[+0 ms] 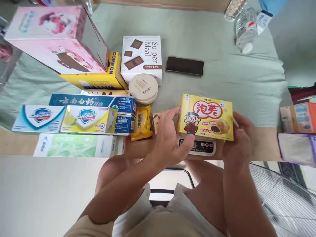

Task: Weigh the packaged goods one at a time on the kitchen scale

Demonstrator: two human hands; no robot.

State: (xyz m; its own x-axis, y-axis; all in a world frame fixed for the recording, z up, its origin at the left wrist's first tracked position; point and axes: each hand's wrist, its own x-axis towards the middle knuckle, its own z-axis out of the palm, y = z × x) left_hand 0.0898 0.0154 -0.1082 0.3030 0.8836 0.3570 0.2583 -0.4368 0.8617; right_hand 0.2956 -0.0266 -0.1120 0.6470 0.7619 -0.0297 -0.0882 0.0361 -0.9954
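A yellow cream puff box (206, 117), with a cartoon child on its face, sits over a small white digital kitchen scale (208, 147). Only the scale's front strip with display and buttons shows; the box hides the rest. My right hand (238, 141) grips the box's right end, its fingers partly hidden. At the left end, my left hand (168, 138) is open, index fingertip at the box edge and thumb spread out in front of the scale. Just beside that hand lie a yellow snack packet (142, 123) and a partly covered clear-wrapped biscuit packet (156, 121).
Left, Safeguard soap boxes (87, 119), blue toothpaste boxes (124, 105) and a green-white carton (74, 144) line the table edge. Behind stand a tall pink box (74, 54), a white Su-per Meal box (140, 56) and a Dove tub (143, 87). A phone (184, 66) and water bottle (246, 31) lie farther back.
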